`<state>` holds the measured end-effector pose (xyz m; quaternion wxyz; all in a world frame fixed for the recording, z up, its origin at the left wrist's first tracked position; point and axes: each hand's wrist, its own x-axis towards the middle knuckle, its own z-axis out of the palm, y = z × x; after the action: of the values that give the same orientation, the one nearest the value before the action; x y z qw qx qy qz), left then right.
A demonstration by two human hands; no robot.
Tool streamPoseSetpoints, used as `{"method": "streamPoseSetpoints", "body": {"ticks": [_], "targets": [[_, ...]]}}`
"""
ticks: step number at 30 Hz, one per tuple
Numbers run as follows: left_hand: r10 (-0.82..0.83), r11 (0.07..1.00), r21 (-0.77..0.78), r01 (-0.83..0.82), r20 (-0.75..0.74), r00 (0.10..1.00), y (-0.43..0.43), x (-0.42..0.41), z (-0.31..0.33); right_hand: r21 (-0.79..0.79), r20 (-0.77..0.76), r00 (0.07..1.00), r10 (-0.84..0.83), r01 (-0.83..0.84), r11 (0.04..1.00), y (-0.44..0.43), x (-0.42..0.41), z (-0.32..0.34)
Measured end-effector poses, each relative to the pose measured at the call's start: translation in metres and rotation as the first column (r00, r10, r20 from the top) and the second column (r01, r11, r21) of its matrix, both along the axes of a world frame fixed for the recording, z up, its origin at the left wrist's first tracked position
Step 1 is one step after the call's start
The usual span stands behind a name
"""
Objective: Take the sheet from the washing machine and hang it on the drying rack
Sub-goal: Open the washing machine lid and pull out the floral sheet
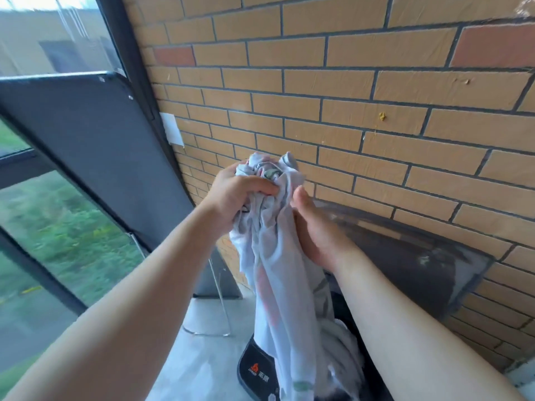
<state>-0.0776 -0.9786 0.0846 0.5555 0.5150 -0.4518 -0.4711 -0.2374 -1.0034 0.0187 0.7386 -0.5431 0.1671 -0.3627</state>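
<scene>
From the head view we see the sheet (278,256) half out of the washing machine (257,369). Its upper end is gathered into a tight white wad held up in front of the brick wall (376,82), and the rest hangs in a twisted rope down into the dark tub at the bottom edge. The left hand (237,195) has its fingers curled round the wad, which keeps the loose top from spilling while the length comes up. The right hand (318,235) lies lower along the hanging cloth with its palm against it and its thumb pointing up. Its fingers are behind the fabric, so we cannot tell whether they close on it. We judge it is placed there to take the next hold. A dark slab (405,256) leaning on the wall behind looks like the raised lid. To the left stand a dark panel (86,140) and a window (58,227). We cannot make out a drying rack, so hanging is not yet begun.
</scene>
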Motion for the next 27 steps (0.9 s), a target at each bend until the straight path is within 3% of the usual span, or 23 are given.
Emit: {"method": "streamPoseSetpoints", "body": {"ticks": [4,8,14,17,19,21,25,27], "targets": [[0.038,0.991,-0.124,-0.051,-0.108,0.993,0.027,0.031,0.026,-0.383,-0.241,0.97,-0.038,-0.059,0.922,0.019,0.032,0.017],[0.072,0.979,-0.181,-0.095,-0.133,0.989,0.064,0.046,0.042,-0.556,-0.401,0.909,-0.115,-0.142,0.819,0.041,0.063,0.021],[0.005,0.947,-0.318,-0.054,-0.152,0.988,0.136,0.078,0.063,-0.544,-0.632,0.741,-0.227,-0.216,0.811,0.08,0.103,0.008],[-0.041,0.931,-0.364,-0.043,-0.221,0.974,0.168,0.104,0.063,-0.516,-0.636,0.699,-0.328,-0.068,0.854,0.115,0.124,0.01],[-0.042,0.934,-0.352,-0.067,-0.291,0.956,0.187,0.129,0.055,-0.516,-0.591,0.703,-0.396,0.048,0.855,0.14,0.141,0.012],[0.058,0.941,-0.291,-0.174,-0.366,0.929,0.204,0.154,0.039,-0.547,-0.574,0.682,-0.454,0.094,0.832,0.163,0.159,0.01],[0.329,0.932,-0.017,-0.361,-0.371,0.868,0.238,0.189,-0.021,-0.522,-0.57,0.644,-0.51,0.195,0.83,0.189,0.172,0.008],[0.188,0.975,-0.075,-0.211,-0.244,0.952,0.268,0.192,-0.054,-0.544,-0.545,0.621,-0.563,0.249,0.801,0.2,0.173,0.015]]}}
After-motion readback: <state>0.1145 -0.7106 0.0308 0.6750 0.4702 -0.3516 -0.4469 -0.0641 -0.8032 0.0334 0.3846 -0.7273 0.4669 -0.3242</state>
